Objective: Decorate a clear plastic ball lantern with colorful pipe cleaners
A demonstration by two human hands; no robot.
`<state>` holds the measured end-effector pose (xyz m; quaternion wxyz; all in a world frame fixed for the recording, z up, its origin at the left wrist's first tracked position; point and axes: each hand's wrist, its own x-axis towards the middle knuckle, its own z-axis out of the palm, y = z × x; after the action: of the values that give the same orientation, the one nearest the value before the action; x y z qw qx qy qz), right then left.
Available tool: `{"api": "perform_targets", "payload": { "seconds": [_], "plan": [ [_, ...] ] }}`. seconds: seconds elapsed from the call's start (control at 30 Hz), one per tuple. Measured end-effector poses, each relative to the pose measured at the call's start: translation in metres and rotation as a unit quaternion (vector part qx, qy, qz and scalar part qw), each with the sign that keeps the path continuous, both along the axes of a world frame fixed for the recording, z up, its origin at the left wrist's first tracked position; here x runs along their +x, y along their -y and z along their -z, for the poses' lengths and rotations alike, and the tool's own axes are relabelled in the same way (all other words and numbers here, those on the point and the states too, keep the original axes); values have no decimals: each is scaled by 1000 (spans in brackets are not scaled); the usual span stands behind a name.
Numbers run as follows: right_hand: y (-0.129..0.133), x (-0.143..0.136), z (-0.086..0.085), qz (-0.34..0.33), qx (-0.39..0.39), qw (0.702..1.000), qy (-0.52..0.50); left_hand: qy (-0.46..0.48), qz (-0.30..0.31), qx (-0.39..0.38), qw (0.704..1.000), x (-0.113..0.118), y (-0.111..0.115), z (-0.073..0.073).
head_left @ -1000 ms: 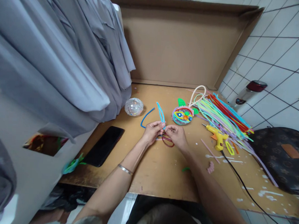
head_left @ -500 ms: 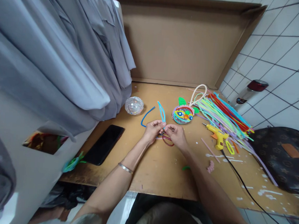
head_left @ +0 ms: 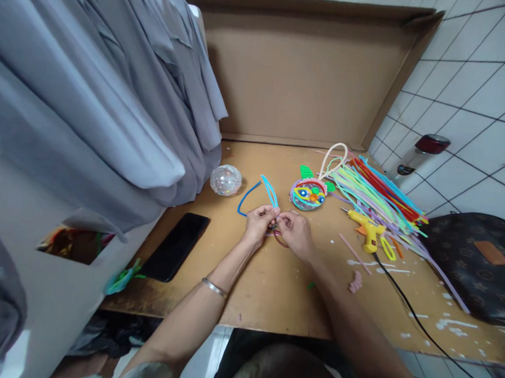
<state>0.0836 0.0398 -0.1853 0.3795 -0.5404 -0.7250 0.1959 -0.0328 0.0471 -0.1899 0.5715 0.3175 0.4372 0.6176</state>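
Between the fingertips of my left hand [head_left: 258,223] is a light blue pipe cleaner [head_left: 269,191], bent into a narrow loop that points up and away. My right hand [head_left: 296,231] pinches at its lower end, close against the left fingertips. A dark red pipe cleaner [head_left: 280,241] curves out below my fingers. Left of my hands a blue bent pipe cleaner [head_left: 244,201] lies on the table. Beyond my right hand sits a decorated ball [head_left: 307,195] with blue eyes, an orange nose and green leaf shapes. A clear ball [head_left: 226,180] stands farther left.
A black phone [head_left: 175,247] lies at the left. On the right are a pile of pipe cleaners [head_left: 375,190], a yellow glue gun [head_left: 371,232] with its black cord, and a dark bag [head_left: 477,268]. A cardboard panel [head_left: 309,79] stands at the back.
The light blue loop has tilted further left. My right hand has shifted slightly left, and less of the dark red pipe cleaner shows.
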Motion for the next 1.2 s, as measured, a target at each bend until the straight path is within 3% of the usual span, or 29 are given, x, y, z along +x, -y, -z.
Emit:
{"api": "perform_targets", "payload": {
  "seconds": [0.23,0.47,0.63,0.87,1.07,1.2],
  "plan": [
    [1,2,2,10,27,999,23,-18,20,9,1000,4,3,2],
    [8,16,4,-51,24,998,-5,-26,-68,60,996,-20,-13,-3],
    [10,22,2,-52,-4,997,-60,-77,-69,77,992,-31,-14,-7],
    [7,24,3,-63,-113,980,-148,99,18,22,995,-35,-15,-12],
    [5,27,6,-92,-156,966,-185,167,-42,28,985,-55,-21,-22],
    [7,26,5,-74,-166,959,-218,116,-76,68,988,-57,-20,-22]
  ]
}}
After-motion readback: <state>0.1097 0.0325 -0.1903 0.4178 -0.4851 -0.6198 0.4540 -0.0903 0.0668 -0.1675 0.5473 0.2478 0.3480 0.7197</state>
